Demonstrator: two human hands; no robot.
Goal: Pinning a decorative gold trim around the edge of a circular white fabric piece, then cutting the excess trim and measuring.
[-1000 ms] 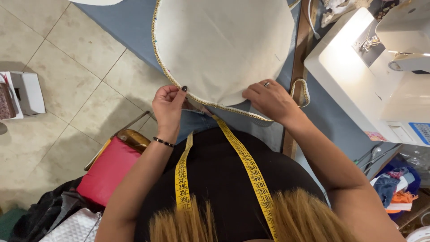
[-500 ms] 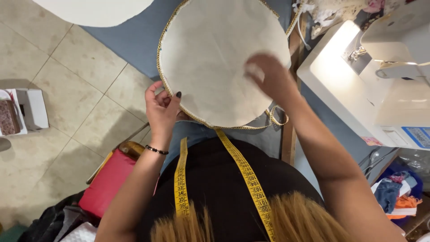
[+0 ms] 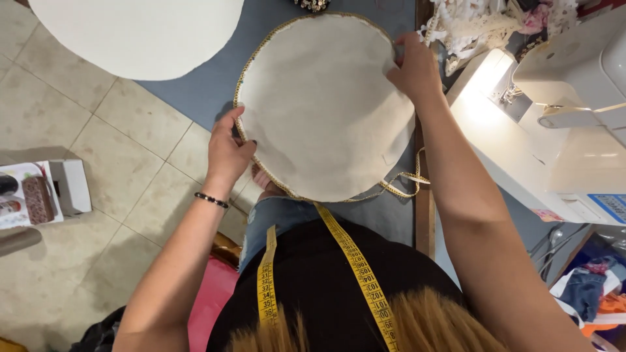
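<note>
The tiled floor (image 3: 78, 130) fills the left part of the view, and a blue-grey cloth (image 3: 195, 91) lies across it and up to the work table. On the right stands a white sewing machine (image 3: 554, 130) with its lamp on, so the light falls on the needle area and not on the round piece. At the top left lies a large white fabric circle (image 3: 137, 32), flat and well apart from the hands.

In the middle is the round cream fabric piece (image 3: 326, 111), with a gold braided trim (image 3: 244, 72) running along its left and lower edge. A loose end of the trim (image 3: 404, 186) hangs free at the lower right, beside the wooden edge of the table (image 3: 424, 215). The piece is held out flat in front of the body, probably so that the whole edge can be looked at.

The left hand (image 3: 228, 153) is closed on the left rim of the piece, thumb on top and fingers under. The right hand (image 3: 414, 65) pinches the upper right rim; the fingers are together on the fabric. The two hands grip opposite sides, which keeps the cloth stretched.

A yellow measuring tape (image 3: 355, 267) hangs around the neck, close for use. A small open box (image 3: 42, 192) stands on the floor at the left. A dark bead bracelet (image 3: 212, 200) is on the left wrist.
</note>
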